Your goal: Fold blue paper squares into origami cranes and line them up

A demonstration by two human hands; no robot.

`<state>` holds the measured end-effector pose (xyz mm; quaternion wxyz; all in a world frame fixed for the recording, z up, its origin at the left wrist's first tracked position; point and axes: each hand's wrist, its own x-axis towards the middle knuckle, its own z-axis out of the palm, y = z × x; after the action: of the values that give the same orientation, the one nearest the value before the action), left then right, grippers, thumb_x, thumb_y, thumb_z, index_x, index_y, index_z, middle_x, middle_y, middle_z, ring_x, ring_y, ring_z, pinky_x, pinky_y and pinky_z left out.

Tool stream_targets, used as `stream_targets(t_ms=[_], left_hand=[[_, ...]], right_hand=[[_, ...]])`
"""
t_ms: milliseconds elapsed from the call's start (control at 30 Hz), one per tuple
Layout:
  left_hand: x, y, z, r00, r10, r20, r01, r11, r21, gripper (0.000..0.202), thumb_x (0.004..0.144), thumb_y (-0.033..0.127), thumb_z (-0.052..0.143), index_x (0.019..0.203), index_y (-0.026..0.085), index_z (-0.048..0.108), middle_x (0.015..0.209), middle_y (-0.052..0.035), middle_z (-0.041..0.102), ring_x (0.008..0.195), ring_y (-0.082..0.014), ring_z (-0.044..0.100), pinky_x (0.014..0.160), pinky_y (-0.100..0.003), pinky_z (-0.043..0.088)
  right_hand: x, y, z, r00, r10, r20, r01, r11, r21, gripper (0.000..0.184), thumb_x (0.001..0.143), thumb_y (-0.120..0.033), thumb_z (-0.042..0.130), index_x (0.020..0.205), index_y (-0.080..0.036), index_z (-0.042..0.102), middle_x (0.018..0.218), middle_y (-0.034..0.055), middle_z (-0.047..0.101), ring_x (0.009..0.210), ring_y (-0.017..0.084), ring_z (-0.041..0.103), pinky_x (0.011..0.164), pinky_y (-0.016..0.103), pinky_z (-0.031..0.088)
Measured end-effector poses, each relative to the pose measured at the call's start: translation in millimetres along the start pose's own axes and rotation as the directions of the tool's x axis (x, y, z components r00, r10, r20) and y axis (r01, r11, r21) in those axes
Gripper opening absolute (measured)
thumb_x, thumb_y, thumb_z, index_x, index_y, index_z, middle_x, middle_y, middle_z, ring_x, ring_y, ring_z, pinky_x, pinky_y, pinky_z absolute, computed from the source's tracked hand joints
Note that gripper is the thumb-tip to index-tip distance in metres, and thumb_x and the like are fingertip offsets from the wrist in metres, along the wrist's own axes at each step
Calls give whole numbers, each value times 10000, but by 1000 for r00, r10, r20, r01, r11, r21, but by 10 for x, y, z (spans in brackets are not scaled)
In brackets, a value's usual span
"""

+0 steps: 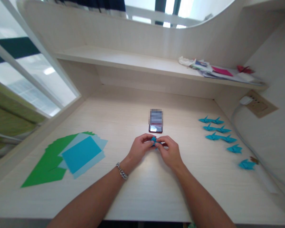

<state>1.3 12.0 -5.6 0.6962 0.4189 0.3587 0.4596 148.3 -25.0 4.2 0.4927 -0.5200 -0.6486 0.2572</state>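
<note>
Both of my hands meet over the middle of the pale wooden desk [133,196]. My left hand [140,147], with a metal bracelet at its wrist, and my right hand [169,151] pinch a small folded piece of blue paper [153,140] between their fingertips. Most of the paper is hidden by the fingers. Just beyond the hands a phone [155,121] stands on the desk.
Blue sheets [82,154] lie on green sheets [47,161] at the left. Several folded blue paper cranes [222,134] sit in rows at the right. On the shelf: papers [216,71] and a red crane [244,68]. A wall socket [257,104] with a white cable is at the right.
</note>
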Motion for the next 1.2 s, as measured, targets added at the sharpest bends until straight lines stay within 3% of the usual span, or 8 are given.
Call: stream_targets(t_ms=[133,300,400,567,733,967,1200], left_hand=[[11,1,-43,999,40,11,-41,995,94,255,650,182,712,896,128,671,884,-66,676,837,-189,627,802,-362,520],[10,63,-45,994,106,-4,-101,954,282,255,635,181,720,881,122,680,893,-79,681,841,-196,625,803,-355,520],[-5,105,-36,997,83,-10,-78,970,230,263,702,232,678,942,126,659,945,-97,672,854,-205,634,756,-368,547],[-62,122,3,991,125,45,-132,967,216,483,704,240,708,1160,168,563,1140,-128,618,898,-219,647,753,-374,561],[-97,76,34,977,178,114,-209,900,382,622,677,192,724,1265,197,522,1218,-122,585,915,-217,639,817,-393,543],[-110,130,-4,936,267,228,-349,764,543,547,731,128,642,1257,248,550,1163,-93,603,911,-193,608,781,-333,533],[-121,177,-4,907,308,289,-422,696,581,460,800,162,588,1248,263,559,1187,-87,588,1008,-200,584,854,-350,506]], right_hand=[[8,-4,-36,999,-19,50,19,1000,4,158,793,-211,616,944,-221,663,944,52,639,866,182,601,714,291,513],[26,26,-70,990,-37,138,53,991,-119,127,775,-200,634,886,-232,688,947,55,646,890,195,597,784,322,494],[31,60,-59,989,27,142,-9,991,-132,123,803,-218,591,876,-219,689,916,56,659,847,191,603,741,309,493],[54,120,-13,959,283,16,-283,956,73,199,805,-352,582,805,-176,674,761,38,672,699,176,602,653,289,486],[76,149,39,868,494,50,-476,800,366,286,723,-447,645,731,-161,638,673,20,641,595,154,568,542,265,473],[88,94,-9,850,479,217,-525,750,403,335,629,-452,728,761,-149,677,670,32,655,577,147,570,533,262,477],[80,96,-5,799,562,217,-590,660,465,357,645,-470,723,744,-129,688,659,39,642,571,135,559,499,242,472]])
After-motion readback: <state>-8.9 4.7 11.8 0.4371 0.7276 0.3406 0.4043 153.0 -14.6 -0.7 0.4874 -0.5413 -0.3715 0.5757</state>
